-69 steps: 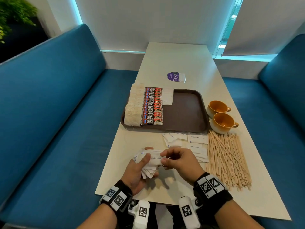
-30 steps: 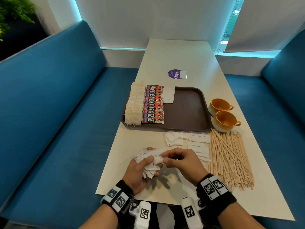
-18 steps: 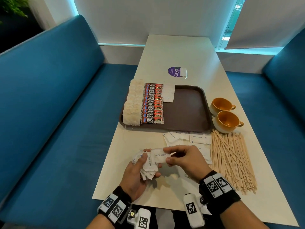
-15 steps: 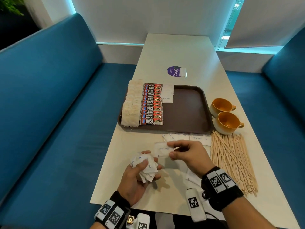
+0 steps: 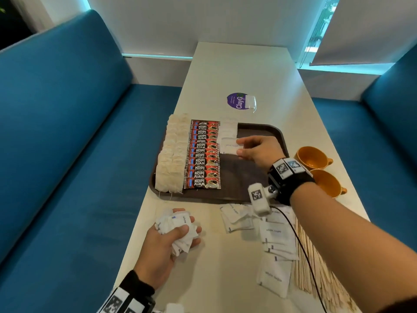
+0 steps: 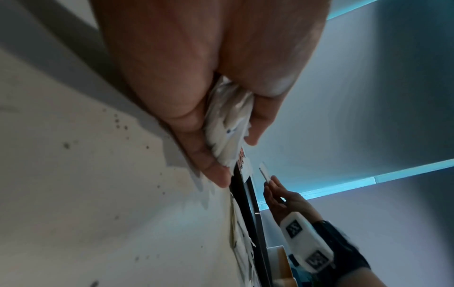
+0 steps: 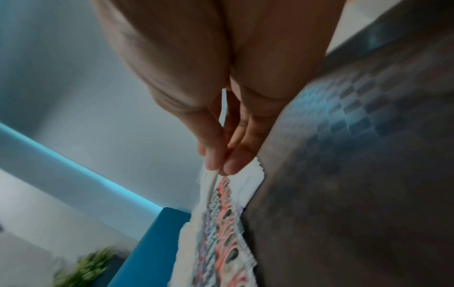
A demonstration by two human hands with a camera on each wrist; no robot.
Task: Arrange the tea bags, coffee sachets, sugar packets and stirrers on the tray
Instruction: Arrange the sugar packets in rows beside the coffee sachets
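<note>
Sugar packet [image 5: 229,147] pinched by thumb and fingers of the right hand [image 5: 259,150] hangs over the brown tray [image 5: 259,129], just right of the coffee sachets [image 5: 203,154] and at the near end of a short column of sugar packets already laid [image 5: 229,129]. In the right wrist view the packet sits edge-on between the fingertips [image 7: 212,159], just above the tray floor. The left hand [image 5: 167,240] rests on the near part of the bench [image 5: 225,279], fingers curled round a crumpled bundle of sugar packets [image 5: 176,224].

Progress looks to be past the middle. Tea bags [image 5: 172,154] fill the left edge of the tray in rows, the coffee sachets run the full depth beside them, and the sugar column is only started at the far end. Left to do: the bundle, the loose sugar packets [image 5: 275,240] scattered on the bench near the tray's near rim, and the wooden stirrers [image 5: 316,267] lying at the right, none of which are on the tray yet.

Room is good: the right half of the tray is bare. Two orange cups [image 5: 316,159] stand just beside the tray's right rim, close to the right forearm, so a wide sweep there could knock them. A purple sticker [image 5: 237,102] lies on the far bench, well apart.
</note>
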